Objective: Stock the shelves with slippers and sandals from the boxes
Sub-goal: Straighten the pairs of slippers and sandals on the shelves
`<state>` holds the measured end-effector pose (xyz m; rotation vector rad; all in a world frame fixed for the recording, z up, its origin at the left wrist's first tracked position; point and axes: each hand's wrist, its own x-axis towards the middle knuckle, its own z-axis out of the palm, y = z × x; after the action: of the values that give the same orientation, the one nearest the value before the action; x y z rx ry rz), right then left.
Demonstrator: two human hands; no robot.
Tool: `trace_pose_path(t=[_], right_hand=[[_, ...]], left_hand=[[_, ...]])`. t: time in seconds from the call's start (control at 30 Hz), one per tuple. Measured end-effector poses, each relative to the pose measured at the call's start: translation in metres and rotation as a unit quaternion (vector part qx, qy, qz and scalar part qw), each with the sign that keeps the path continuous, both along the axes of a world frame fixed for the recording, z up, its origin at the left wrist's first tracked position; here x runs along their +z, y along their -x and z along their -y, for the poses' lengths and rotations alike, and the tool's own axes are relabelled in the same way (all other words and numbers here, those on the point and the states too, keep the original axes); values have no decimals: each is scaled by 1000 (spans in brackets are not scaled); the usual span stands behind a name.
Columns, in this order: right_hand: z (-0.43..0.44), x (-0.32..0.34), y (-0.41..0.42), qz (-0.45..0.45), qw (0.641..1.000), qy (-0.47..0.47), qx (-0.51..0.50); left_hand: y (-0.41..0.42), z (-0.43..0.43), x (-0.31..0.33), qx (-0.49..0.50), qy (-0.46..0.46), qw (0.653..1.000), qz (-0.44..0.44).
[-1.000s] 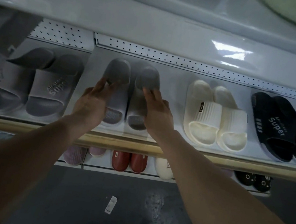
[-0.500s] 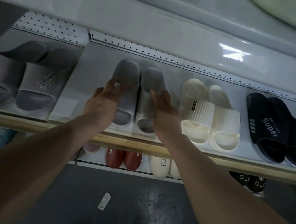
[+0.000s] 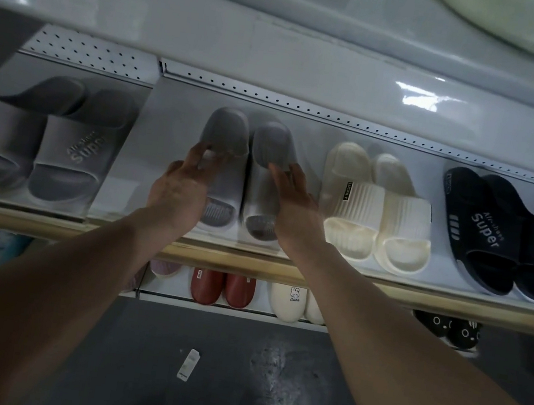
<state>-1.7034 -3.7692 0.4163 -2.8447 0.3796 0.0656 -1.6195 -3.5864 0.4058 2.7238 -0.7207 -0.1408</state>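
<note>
Shelf so far: the shelf (image 3: pixel 285 257) already carries a row of pairs, toes toward the back wall: grey slides (image 3: pixel 41 148) on the left, cream slides (image 3: pixel 378 215) just right of centre, navy slides (image 3: pixel 503 237) further right, and something green at the far right edge, too cut off to name.
Pair in hand: the grey slippers (image 3: pixel 245 178) stand side by side in the gap between the grey slides and the cream slides, soles on the shelf, touching or nearly touching each other.
Lower shelf: red slippers (image 3: pixel 221 287) and a white pair (image 3: pixel 292 303) show below, so that level looks stocked too.
Step judged: this pair seems placed and is being squared up; no boxes are in view, so what is left to stock cannot be told.
Left hand: the left hand (image 3: pixel 180 193) reaches forward, arm stretched, fingers curled loosely round the outer side of the left slipper.
Right hand: the right hand (image 3: pixel 296 206) lies open and flat, fingers extended against the outer side of the right slipper, pressing rather than gripping.
Floor: a small paper tag (image 3: pixel 188 364) lies on the dark floor.
</note>
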Motion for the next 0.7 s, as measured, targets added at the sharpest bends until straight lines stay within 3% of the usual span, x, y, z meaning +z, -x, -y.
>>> trace_pose_path(t=[0.2,0.43,0.5,0.6,0.7], right_hand=[[4,-1,5,18,1000,-6,-5],[36,7,27,143,986,50,-73],[54,17,40,130,982,72,-118],[86,22,55,42,978,109,-172],[110,20,63,-21,977,94,-190]], left_hand=[[0,4,2,-9,-16,1000,-18],[17,53,25,-75,12,996,40],[25,77,31,-109,18,993,51],[38,116,37,-169,24,984,49],[45,152,30,-210,-43,977,18]])
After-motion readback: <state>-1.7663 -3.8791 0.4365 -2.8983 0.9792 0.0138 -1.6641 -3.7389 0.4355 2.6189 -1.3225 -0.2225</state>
